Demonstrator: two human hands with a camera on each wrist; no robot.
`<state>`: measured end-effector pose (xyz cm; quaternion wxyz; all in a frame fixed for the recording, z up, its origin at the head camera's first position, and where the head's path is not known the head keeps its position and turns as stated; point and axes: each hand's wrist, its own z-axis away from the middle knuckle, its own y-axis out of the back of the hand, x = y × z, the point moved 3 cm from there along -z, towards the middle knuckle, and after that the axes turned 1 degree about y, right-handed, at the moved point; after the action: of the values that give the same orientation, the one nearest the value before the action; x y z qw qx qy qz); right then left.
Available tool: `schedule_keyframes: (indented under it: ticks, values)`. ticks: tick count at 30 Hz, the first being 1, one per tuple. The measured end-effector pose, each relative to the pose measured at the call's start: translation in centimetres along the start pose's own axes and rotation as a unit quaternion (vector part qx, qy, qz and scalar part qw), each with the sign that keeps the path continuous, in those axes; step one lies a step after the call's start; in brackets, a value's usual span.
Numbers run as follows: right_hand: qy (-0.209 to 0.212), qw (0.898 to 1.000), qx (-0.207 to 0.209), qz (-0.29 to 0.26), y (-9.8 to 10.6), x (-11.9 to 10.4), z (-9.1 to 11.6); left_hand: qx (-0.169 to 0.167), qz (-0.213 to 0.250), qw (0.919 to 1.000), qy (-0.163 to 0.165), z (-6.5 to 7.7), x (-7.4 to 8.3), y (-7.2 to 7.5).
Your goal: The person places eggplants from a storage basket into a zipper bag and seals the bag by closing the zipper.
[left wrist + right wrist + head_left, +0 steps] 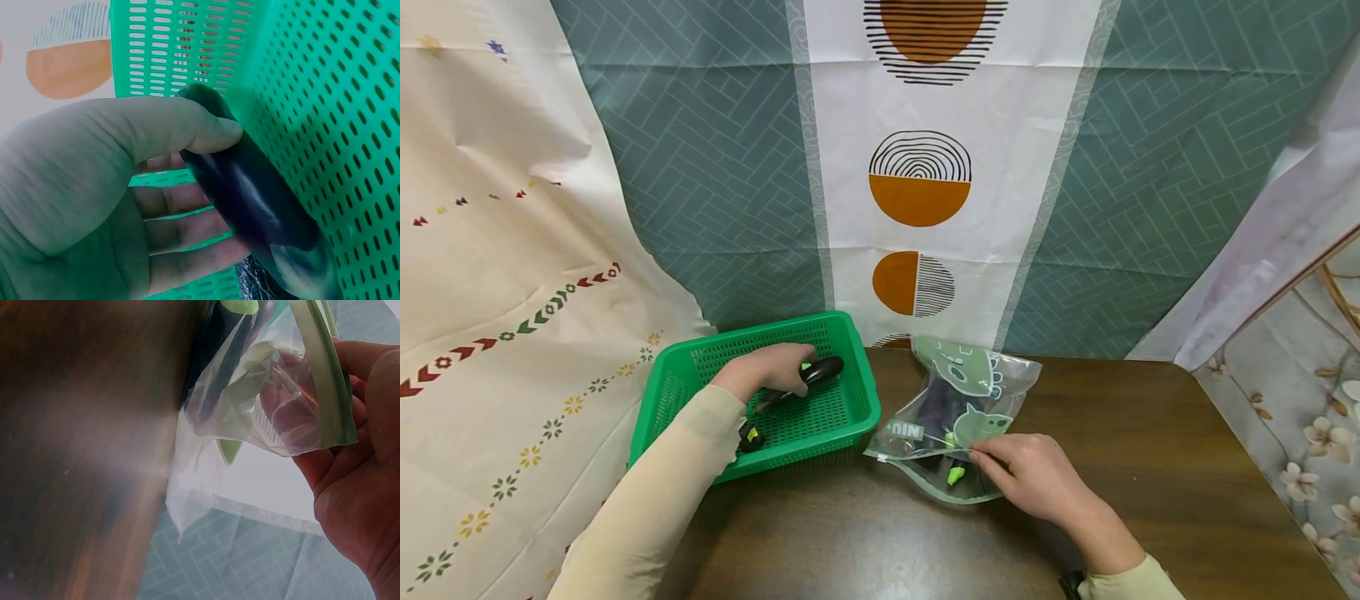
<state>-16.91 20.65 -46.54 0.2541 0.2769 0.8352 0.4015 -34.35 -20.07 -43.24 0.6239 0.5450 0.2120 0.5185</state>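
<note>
My left hand (775, 369) grips a glossy dark eggplant (826, 369) inside the green basket (863, 400). In the left wrist view the thumb lies across the eggplant (250, 181) and the other fingers are behind it. A dark wrinkled thing (255, 282), partly hidden, lies beneath. On the table, a clear zip bag (917, 412) with green cartoon prints holds dark purple eggplants, their green ends (956, 475) near its mouth. My right hand (1037, 475) pinches the bag's edge; in the right wrist view the green zip strip (331, 394) is between thumb and fingers.
The brown wooden table (820, 542) runs beneath both basket and bag. Behind it hangs a patterned grey-green and white curtain (722, 167). A cream embroidered cloth (512, 250) is on the left, and a floral panel (1300, 433) borders the right side.
</note>
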Motion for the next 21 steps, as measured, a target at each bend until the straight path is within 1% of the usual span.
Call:
schedule_keyframes:
  ticks: [5, 10, 16, 21]
  values:
    - [-0.007, 1.0, -0.005, -0.004, -0.1, 0.1, 0.1, 0.008, 0.014, 0.9998, -0.011, 0.4, -0.1, 0.2]
    - [-0.003, 1.0, 0.0, -0.001, -0.1, 0.0, 0.1, 0.02, 0.042, 0.9986, -0.024, 0.8, -0.4, 0.6]
    - [0.003, 1.0, 0.003, 0.001, -0.1, 0.0, 0.1, 0.029, 0.105, 0.9933, -0.037, 1.2, -1.0, 1.1]
    - [0.0, 1.0, 0.001, -0.002, 0.0, 0.0, 0.1, 0.032, 0.177, 0.9828, -0.043, 1.9, -0.9, 1.7]
